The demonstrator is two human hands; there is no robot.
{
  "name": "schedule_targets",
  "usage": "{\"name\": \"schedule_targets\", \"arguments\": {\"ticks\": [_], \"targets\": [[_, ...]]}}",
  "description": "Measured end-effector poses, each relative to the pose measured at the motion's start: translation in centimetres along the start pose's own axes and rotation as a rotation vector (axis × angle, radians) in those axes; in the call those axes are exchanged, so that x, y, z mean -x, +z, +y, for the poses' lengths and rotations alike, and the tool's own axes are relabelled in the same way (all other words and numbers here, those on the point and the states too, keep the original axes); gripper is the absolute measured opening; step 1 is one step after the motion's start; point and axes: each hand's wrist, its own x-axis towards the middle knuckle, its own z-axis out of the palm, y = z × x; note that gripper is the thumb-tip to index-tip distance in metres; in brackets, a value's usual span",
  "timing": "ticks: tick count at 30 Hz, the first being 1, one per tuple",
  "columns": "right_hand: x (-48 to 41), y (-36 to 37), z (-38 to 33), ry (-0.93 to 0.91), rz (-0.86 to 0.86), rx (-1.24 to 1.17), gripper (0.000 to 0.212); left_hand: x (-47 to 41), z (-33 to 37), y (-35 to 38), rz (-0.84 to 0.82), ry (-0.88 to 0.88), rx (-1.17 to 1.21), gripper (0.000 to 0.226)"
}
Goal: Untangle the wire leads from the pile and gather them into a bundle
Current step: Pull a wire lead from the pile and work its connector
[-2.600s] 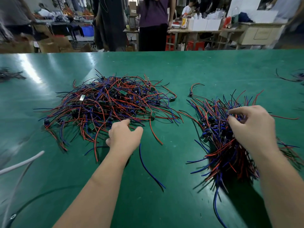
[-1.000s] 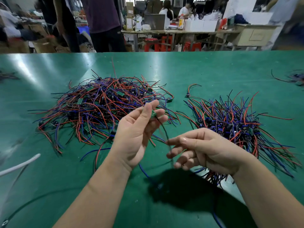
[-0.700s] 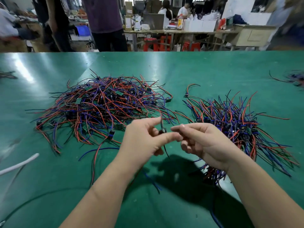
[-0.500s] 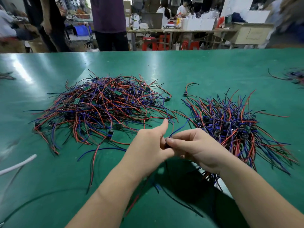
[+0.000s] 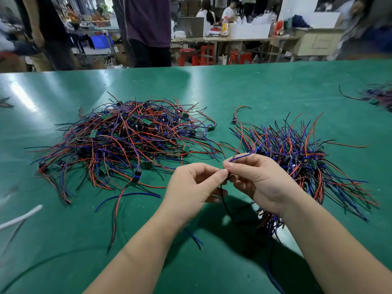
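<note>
A tangled pile (image 5: 127, 143) of red, blue and black wire leads with small green boards lies at centre left on the green table (image 5: 244, 85). A sorted bundle (image 5: 301, 158) of leads lies at the right, its wires roughly aligned. Above the table between them, my left hand (image 5: 195, 187) and my right hand (image 5: 261, 179) meet and pinch one wire lead (image 5: 244, 155) at its small black part. Its blue wire arcs up over my right thumb, and a dark wire hangs down between my hands.
A loose red, blue and black lead (image 5: 135, 177) lies in front of the pile. A white cable (image 5: 21, 217) crosses the left edge. More wires (image 5: 377, 96) lie at the far right. People stand beyond the table's far edge.
My left hand took one lead from the pile's edge and lifted it; my right hand left the bundle and joined it. Both hands now pinch the lead slightly further apart.
</note>
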Motion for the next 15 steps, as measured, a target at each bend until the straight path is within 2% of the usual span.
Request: {"name": "schedule_targets", "arguments": {"ticks": [3, 6, 12, 15], "targets": [[0.0, -0.3, -0.1, -0.067, -0.047, 0.015, 0.012, 0.3, 0.2, 0.5, -0.049, -0.031, 0.019, 0.01], [0.0, -0.8, -0.6, -0.116, -0.039, 0.006, 0.009, 0.5, 0.5, 0.7, -0.104, -0.088, 0.13, 0.014], [-0.7, -3.0, -2.4, -0.216, 0.232, -0.088, 0.004, 0.8, 0.6, 0.1, -0.264, -0.162, 0.033, 0.015], [-0.8, -4.2, -3.1, -0.266, 0.283, -0.137, 0.005, 0.9, 0.6, 0.3, -0.332, -0.174, 0.004, 0.015]]}}
